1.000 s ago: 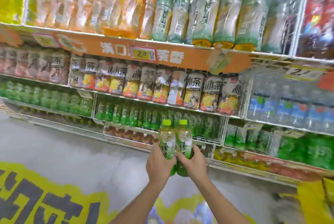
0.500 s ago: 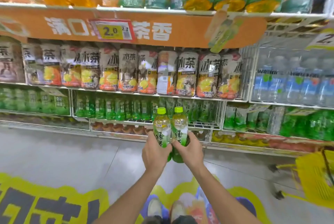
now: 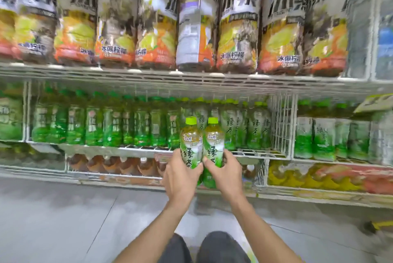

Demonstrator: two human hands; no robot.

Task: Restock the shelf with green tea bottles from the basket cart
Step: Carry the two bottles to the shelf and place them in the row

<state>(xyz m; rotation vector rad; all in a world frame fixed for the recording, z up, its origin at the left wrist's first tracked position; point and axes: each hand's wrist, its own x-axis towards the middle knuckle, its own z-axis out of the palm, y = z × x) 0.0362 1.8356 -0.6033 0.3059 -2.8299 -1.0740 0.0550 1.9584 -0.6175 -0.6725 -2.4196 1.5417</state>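
Observation:
My left hand (image 3: 180,175) grips one green tea bottle (image 3: 190,141) with a lime cap, upright. My right hand (image 3: 225,170) grips a second green tea bottle (image 3: 214,141) beside it, the two touching. Both are held just in front of the white wire shelf (image 3: 138,149), where a row of matching green tea bottles (image 3: 253,126) stands behind them. The basket cart is almost out of view; only a yellow bit (image 3: 382,223) shows at the right edge.
Large iced tea bottles (image 3: 238,29) fill the shelf above. A wire divider (image 3: 280,126) stands right of the green tea row, with more green bottles (image 3: 323,139) beyond. Brown tea bottles (image 3: 110,165) lie on the bottom shelf. My knees (image 3: 204,248) are below, on a grey floor.
The view has dropped and moved much closer to the shelf; my knees now show. Both hands still hold the two bottles together, now nearer the green tea row.

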